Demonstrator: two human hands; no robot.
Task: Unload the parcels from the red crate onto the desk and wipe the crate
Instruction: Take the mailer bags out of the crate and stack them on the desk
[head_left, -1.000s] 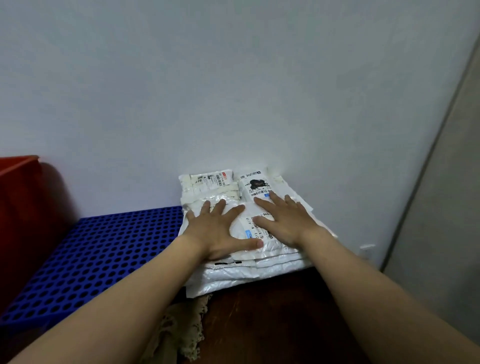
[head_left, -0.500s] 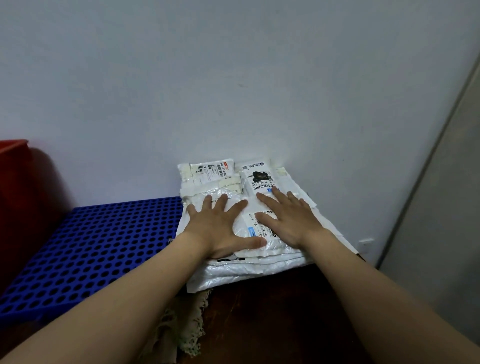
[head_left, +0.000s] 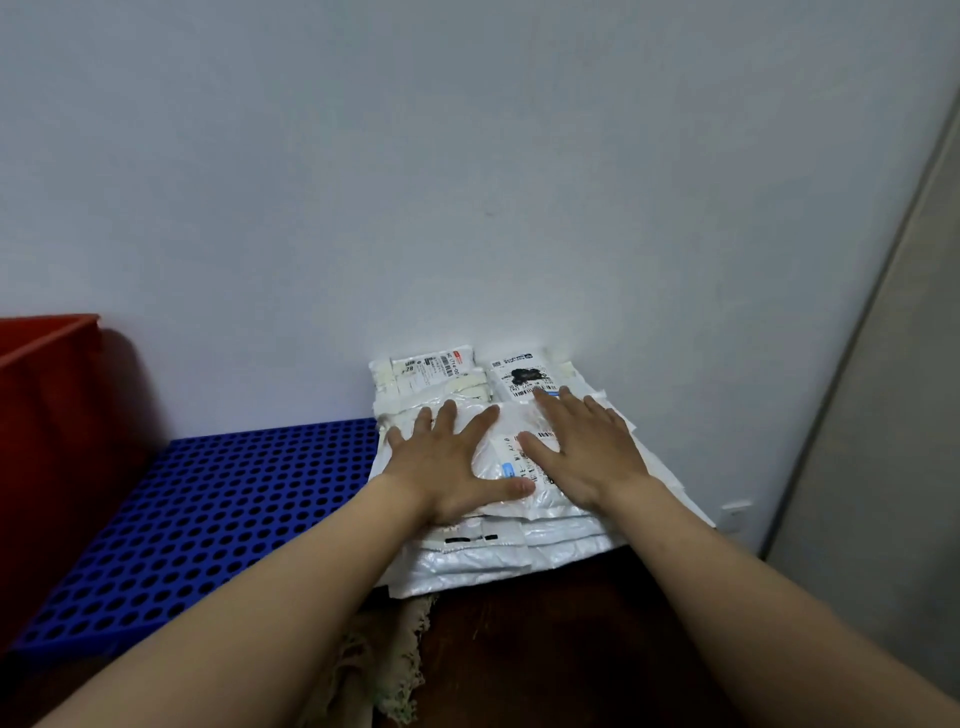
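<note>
Change over the last second: next to none. Left hand and right hand stay flat, palms down, fingers straight and spread, pressing on top of the parcels. Neither hand grips anything. Only the view drifts a little. Stack sits on the desk at 6 o'clock from frame centre, back edge against the wall, with two smaller labelled packets at its 12 o'clock. My read: this batch is down and being squared off, so the unload is at or near its end. Wiping isn't started, and no wipe is in hand. Red crate is at 9 o'clock, cut by the frame edge with its inside hidden, so can't tell if parcels remain in it. Blue perforated panel lies between crate and stack at 8 o'clock; the stack's left edge touches or overlaps it, can't tell which. Lace cloth is at 7 o'clock of the stack, partly under it. Risk: the slick bags could slide once the hands lift. Path back to the crate runs across the blue panel.
</note>
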